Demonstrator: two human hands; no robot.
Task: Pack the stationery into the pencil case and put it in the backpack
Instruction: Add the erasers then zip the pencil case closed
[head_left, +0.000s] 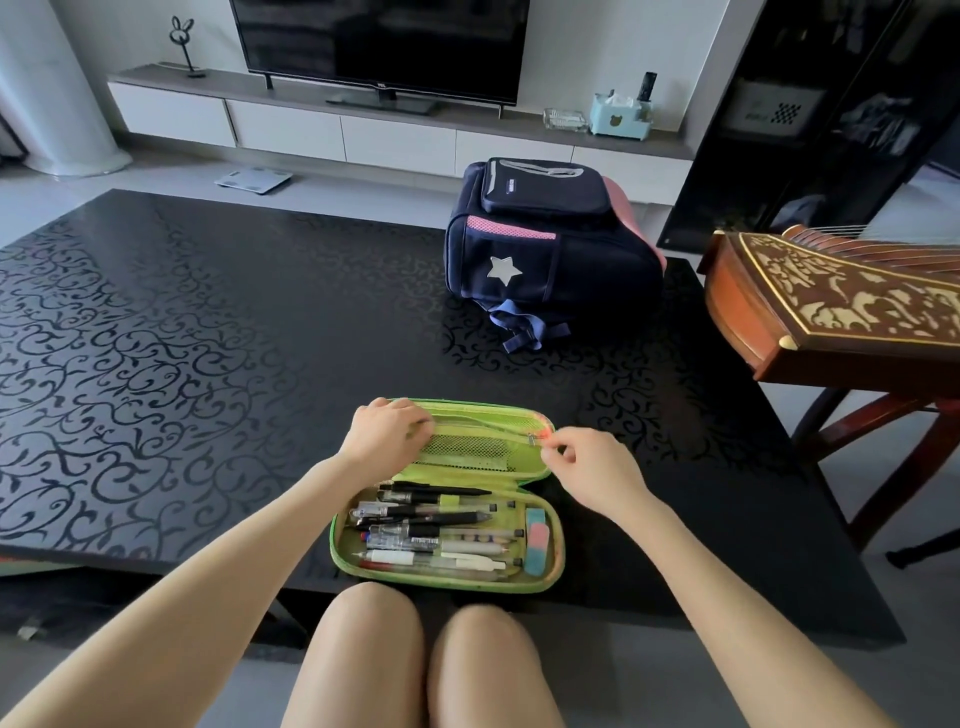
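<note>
A green pencil case (543, 582) lies open at the near edge of the black table (208, 322). Its lower half holds several pens (431, 535) and a pink-and-blue eraser (536, 542). The lid half has a mesh pocket (470, 448) with a zip along its top. My left hand (384, 431) holds the left end of the lid, fingers curled on the pocket. My right hand (587, 467) pinches the small zip pull (537, 439) at the pocket's right end. A navy backpack (540, 244) with a white star and pink trim stands farther back on the table.
A carved wooden zither (841, 306) on a stand sits to the right of the table. Behind are a low TV cabinet (363, 130) with a television and a dark shelf unit (810, 119) at the right. My knees show below the table edge.
</note>
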